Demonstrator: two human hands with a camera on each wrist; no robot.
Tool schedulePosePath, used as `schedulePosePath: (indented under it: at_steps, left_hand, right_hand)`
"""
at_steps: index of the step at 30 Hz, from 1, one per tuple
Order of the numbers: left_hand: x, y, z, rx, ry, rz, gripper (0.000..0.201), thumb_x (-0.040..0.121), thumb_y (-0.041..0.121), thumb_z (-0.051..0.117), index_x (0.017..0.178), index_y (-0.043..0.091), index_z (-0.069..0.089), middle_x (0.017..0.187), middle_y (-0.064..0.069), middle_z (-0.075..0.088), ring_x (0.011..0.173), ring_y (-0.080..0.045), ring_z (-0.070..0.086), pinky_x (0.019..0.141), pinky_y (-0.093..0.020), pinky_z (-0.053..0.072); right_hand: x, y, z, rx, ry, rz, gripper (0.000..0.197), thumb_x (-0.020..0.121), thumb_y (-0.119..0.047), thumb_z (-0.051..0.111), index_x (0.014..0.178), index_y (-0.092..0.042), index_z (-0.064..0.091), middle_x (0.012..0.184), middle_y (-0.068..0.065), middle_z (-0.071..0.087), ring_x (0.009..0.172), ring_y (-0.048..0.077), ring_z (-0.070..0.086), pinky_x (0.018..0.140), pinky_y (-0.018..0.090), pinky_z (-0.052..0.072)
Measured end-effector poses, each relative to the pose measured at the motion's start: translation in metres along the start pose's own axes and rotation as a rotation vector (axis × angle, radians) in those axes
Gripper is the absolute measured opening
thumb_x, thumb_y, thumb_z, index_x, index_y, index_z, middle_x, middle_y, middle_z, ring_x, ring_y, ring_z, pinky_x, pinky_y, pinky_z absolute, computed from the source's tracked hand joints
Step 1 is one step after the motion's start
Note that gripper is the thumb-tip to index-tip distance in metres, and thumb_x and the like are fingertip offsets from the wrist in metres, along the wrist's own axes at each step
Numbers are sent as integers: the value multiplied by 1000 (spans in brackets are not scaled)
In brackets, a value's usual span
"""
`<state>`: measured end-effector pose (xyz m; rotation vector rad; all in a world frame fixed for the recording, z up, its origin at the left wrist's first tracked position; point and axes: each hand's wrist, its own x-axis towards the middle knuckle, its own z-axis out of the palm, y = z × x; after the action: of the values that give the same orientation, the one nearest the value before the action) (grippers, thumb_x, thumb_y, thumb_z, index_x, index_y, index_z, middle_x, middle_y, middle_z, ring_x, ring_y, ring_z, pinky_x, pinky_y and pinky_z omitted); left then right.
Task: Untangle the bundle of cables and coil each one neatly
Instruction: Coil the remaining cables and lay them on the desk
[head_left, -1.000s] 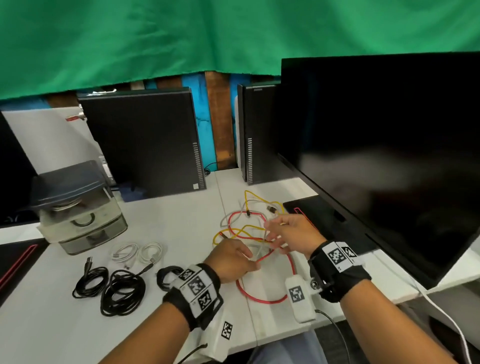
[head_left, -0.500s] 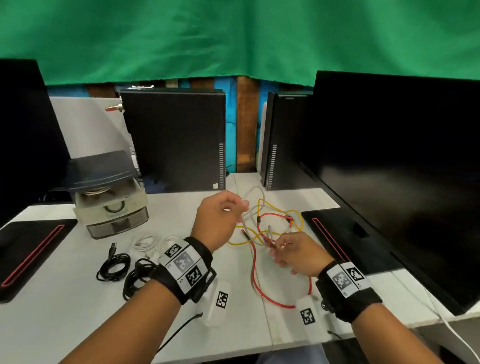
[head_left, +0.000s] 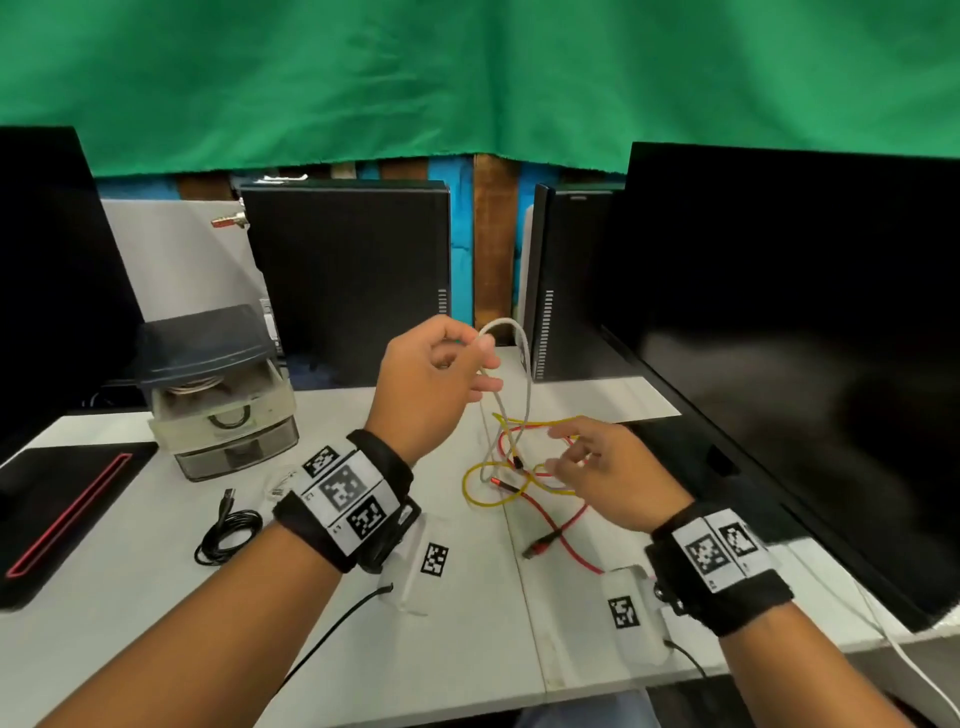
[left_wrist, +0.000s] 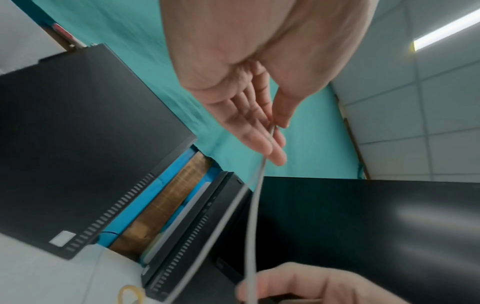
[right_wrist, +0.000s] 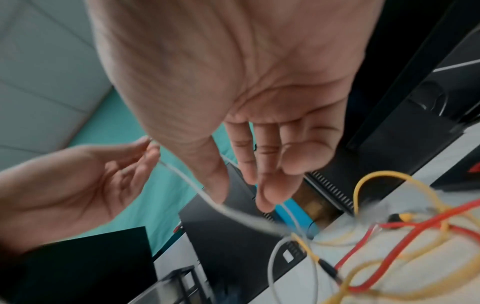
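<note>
On the white surface (head_left: 130, 613) before the monitors, your left hand (head_left: 431, 379) pinches the grey cable (head_left: 524, 374) lifted from the tangle (head_left: 524, 467). Your right hand (head_left: 608, 473) hovers empty, fingers loose, over it. You're likely mid-extraction: next, pin the red and yellow loops and draw grey free.

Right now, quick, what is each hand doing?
Left hand: pinches the white cable, lifted above the tangle.
Right hand: open, fingers relaxed, holding nothing.

Monitor (head_left: 789, 332) walls off my right side, two PC towers (head_left: 345, 275) block the back, and the lidded container (head_left: 218, 395) sits left. Bare desk (head_left: 467, 649) near me is passable.
</note>
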<state>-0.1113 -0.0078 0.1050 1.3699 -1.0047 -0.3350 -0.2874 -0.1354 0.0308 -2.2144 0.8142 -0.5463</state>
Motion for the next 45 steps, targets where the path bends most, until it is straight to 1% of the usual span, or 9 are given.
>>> schedulePosePath:
  at_steps: [3,8,13,18,26,30,35,39,45]
  left_hand:
    - [1,15,8,-57,-35,-28,11,99,21,60,96,11,63,81,-3,76,70,-19,75,63,-26,60]
    - [-6,13,14,-23,-114,-33,14,99,19,60,111,17,66,100,-1,73,74,-13,74,65,-23,59]
    - [-40,-33,19,209,-248,-171,27,103,43,42,123,28,52,120,6,62,93,-6,67,79,-25,54]
    - [-78,-51,23,85,-450,-297,38,106,34,40,88,9,61,58,3,51,50,-12,49,58,-27,40]
    - [-83,-32,-8,-101,-324,-429,40,103,33,47,72,11,58,57,1,28,47,-11,21,49,-28,13]
    - [-81,-22,-13,-179,-287,-470,42,102,33,48,65,13,51,54,3,23,44,-9,16,43,-21,12]
    - [-81,-11,-17,-538,-246,-531,39,100,38,49,67,16,50,58,2,20,44,-10,17,46,-25,14]
    - [-64,-4,-26,-962,-120,-543,32,103,33,43,82,14,57,56,6,26,42,-7,27,41,-19,29]
    - [-31,-15,-41,-825,157,-341,31,107,33,40,103,12,62,88,-3,70,98,-19,72,91,-35,53]
  right_hand:
    - [-6,-13,13,43,-87,28,33,84,-46,74,112,-38,58,88,-6,71,74,4,63,72,22,45]
    - [-14,-22,25,186,-199,10,28,97,-23,64,75,-6,70,59,-12,62,53,0,54,57,14,41]
    - [-16,-45,21,652,-68,51,36,100,-20,58,91,14,66,75,10,61,56,17,57,42,23,43]
    - [-14,-42,22,543,145,44,36,97,-16,63,63,-4,67,49,-9,51,47,3,45,46,10,33]
    - [-27,-51,39,-102,600,-303,22,85,-42,72,77,-24,63,68,-13,52,72,8,49,66,24,41]
    - [-31,-58,50,-74,486,-479,22,92,-30,63,112,-23,69,68,-12,54,68,8,52,64,31,49]
    - [-35,-59,55,-85,416,-566,25,101,-26,47,97,-17,71,97,-4,59,95,14,56,79,30,48]
    - [-35,-60,61,349,79,-305,22,105,-16,47,108,-20,68,60,-6,58,52,7,57,56,22,48]
    - [-44,-60,79,151,-227,-305,28,105,-26,45,119,-17,68,56,-14,51,58,4,49,65,28,45]
